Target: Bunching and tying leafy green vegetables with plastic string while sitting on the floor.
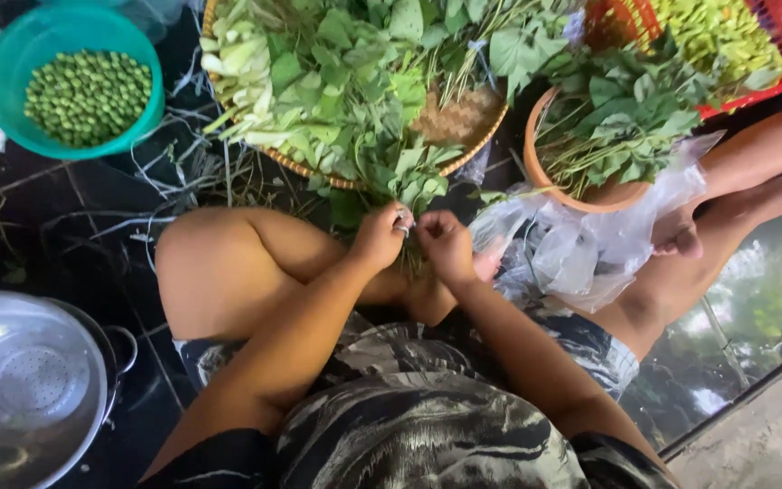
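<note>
The person is sitting cross-legged on the dark tiled floor, and both hands are meeting just in front of the knees. The left hand and the right hand are each closing their grip on a small bunch of leafy stems, the fingertips almost touching each other. It seems the person is plucking or sorting leaves from the stems; the next move probably needs a small pull with the fingers while the other hand is keeping the stems steady. The long axis of the bunch is running away from the body, leaves pointing toward the woven tray of greens. A teal bowl of green peas and a metal colander are standing at the left.
</note>
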